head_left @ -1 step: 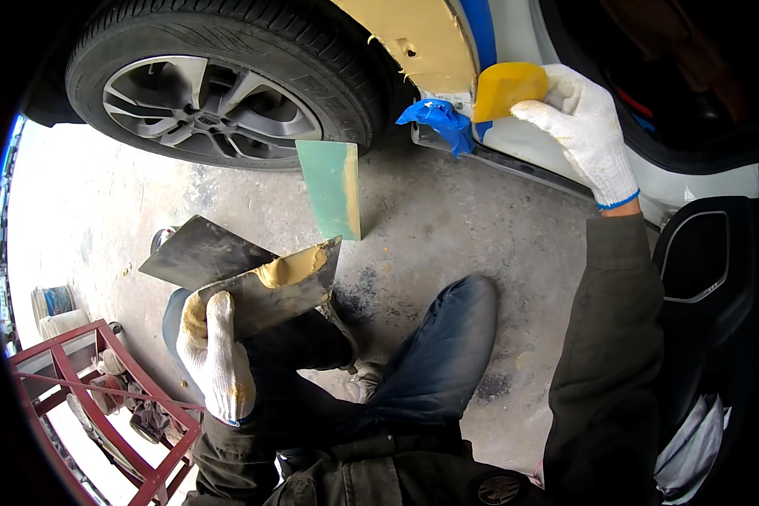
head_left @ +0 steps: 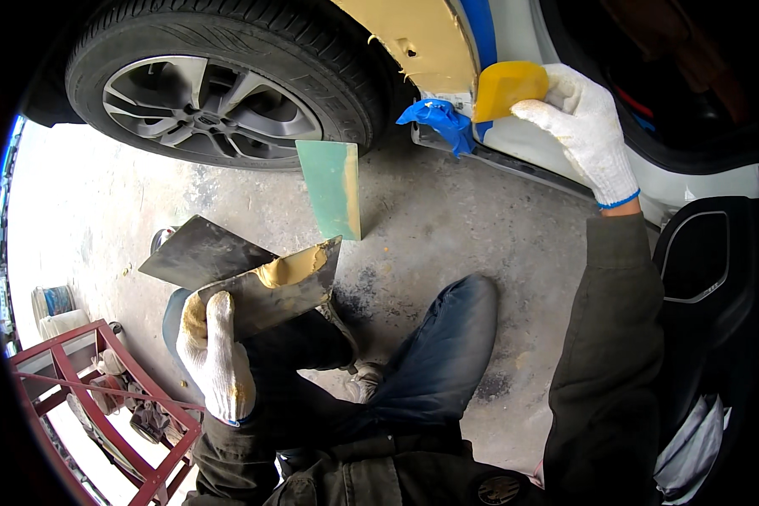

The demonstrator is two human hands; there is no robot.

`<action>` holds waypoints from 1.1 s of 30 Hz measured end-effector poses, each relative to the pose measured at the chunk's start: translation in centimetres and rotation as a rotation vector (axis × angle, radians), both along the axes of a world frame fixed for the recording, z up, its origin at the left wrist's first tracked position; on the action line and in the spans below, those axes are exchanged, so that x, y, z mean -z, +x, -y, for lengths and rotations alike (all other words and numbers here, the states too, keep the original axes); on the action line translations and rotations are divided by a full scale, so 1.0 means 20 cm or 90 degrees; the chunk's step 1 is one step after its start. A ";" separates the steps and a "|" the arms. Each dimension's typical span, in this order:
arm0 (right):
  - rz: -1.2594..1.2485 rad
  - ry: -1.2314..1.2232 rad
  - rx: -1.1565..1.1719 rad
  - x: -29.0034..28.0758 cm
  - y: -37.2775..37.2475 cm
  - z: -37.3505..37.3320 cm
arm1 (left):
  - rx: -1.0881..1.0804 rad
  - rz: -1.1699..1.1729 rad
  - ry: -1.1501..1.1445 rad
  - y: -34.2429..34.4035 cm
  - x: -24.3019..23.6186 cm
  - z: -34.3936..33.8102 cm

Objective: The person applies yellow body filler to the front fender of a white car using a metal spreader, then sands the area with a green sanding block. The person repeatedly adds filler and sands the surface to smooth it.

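My left hand (head_left: 216, 358), in a white knitted glove, is closed on a flat metal putty board (head_left: 282, 310). A lump of tan body filler (head_left: 291, 268) lies along the board's upper edge. Behind it sits a second dark plate (head_left: 207, 250), partly covered; I cannot tell what bears it. My gloved right hand (head_left: 578, 118) pinches a yellow plastic spreader (head_left: 508, 89) between thumb and fingers. The spreader is next to the tan-filled car panel (head_left: 426, 38), by a strip of blue masking tape (head_left: 481, 29). Whether its edge touches the panel is unclear.
A car wheel (head_left: 198, 110) stands at upper left, with a green sheet (head_left: 325, 190) upright beside its tyre. Crumpled blue film (head_left: 440, 122) hangs at the panel's lower corner. A red metal rack (head_left: 101, 396) is at lower left, an open car door (head_left: 704, 253) at right.
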State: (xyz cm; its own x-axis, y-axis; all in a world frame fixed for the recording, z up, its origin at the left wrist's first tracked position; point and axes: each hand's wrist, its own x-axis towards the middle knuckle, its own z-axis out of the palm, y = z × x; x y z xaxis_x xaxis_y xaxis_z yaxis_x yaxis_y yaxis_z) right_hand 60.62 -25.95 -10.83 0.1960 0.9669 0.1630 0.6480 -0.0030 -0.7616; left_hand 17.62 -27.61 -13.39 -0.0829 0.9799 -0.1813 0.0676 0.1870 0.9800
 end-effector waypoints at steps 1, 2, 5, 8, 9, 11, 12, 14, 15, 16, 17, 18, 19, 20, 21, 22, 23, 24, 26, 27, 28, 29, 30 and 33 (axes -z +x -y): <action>0.017 -0.003 0.000 0.00 0.01 0.00 | -0.001 -0.001 -0.001 0.00 0.00 0.00; 0.035 -0.007 -0.001 0.00 0.01 -0.01 | -0.003 -0.001 -0.001 0.00 0.00 0.00; 0.043 0.007 -0.002 0.00 0.02 -0.01 | -0.003 0.007 0.001 -0.01 0.01 0.00; 0.046 0.036 -0.023 -0.02 0.03 0.00 | -0.008 0.002 0.000 -0.01 0.01 0.00; 0.035 0.033 -0.030 -0.03 0.03 0.01 | -0.011 -0.003 0.000 -0.01 0.00 0.00; 0.014 0.026 -0.042 -0.07 0.03 0.01 | -0.014 0.008 0.004 0.00 0.00 -0.01; 0.028 0.030 -0.048 -0.08 0.03 0.02 | -0.014 0.014 0.006 0.00 0.00 -0.01; 0.057 0.038 -0.061 -0.11 0.01 0.01 | -0.006 -0.010 0.003 0.01 -0.01 -0.01; 0.074 0.037 -0.069 -0.13 0.00 0.00 | -0.003 -0.022 0.002 0.01 -0.02 -0.01; 0.090 0.036 -0.077 -0.14 -0.01 0.00 | -0.002 -0.021 0.003 0.01 -0.02 -0.01; 0.107 0.035 -0.085 -0.15 -0.02 -0.01 | -0.002 -0.021 0.004 0.01 -0.01 -0.01; 0.108 0.027 -0.078 -0.16 -0.03 -0.02 | -0.003 -0.020 0.006 0.00 -0.01 -0.01; 0.108 0.019 -0.071 -0.16 -0.04 -0.03 | -0.005 -0.023 0.006 0.00 -0.01 -0.01; 0.109 0.010 -0.064 -0.17 -0.04 -0.04 | -0.006 -0.024 0.006 -0.01 -0.01 -0.01; 0.096 0.010 -0.065 -0.17 -0.03 -0.04 | -0.007 -0.026 0.005 -0.01 0.00 -0.01; 0.083 0.011 -0.066 -0.16 -0.02 -0.05 | -0.009 -0.019 0.005 -0.01 -0.01 -0.01; 0.070 0.012 -0.068 -0.15 -0.01 -0.05 | -0.013 -0.011 0.006 0.00 -0.01 -0.01; 0.073 0.020 -0.068 -0.15 0.01 -0.05 | -0.016 -0.004 0.006 0.00 -0.01 -0.01; 0.078 0.036 -0.069 -0.14 0.03 -0.05 | -0.005 -0.008 0.003 0.00 -0.02 -0.01; 0.082 0.032 -0.068 -0.14 0.03 -0.04 | 0.001 -0.009 0.001 0.00 -0.03 -0.01; 0.086 0.029 -0.068 -0.16 0.02 -0.03 | 0.001 -0.011 0.000 0.01 -0.03 -0.01; 0.089 0.027 -0.068 -0.17 0.01 -0.03 | 0.000 -0.013 0.001 0.01 -0.03 0.00; 0.072 0.018 -0.077 -0.18 0.00 -0.04 | -0.001 -0.015 0.002 0.01 -0.03 0.00; 0.057 0.012 -0.092 -0.19 -0.02 -0.05 | -0.007 -0.041 0.006 0.00 -0.02 0.00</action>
State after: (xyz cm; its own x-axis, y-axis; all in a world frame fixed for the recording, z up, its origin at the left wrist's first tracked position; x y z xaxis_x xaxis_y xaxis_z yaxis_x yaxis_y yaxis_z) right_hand 60.29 -24.87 -7.03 0.0387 0.9806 0.1922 0.7057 0.1094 -0.7000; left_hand 17.55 -27.65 -13.03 -0.1046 0.9805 -0.1665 0.1282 0.1793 0.9754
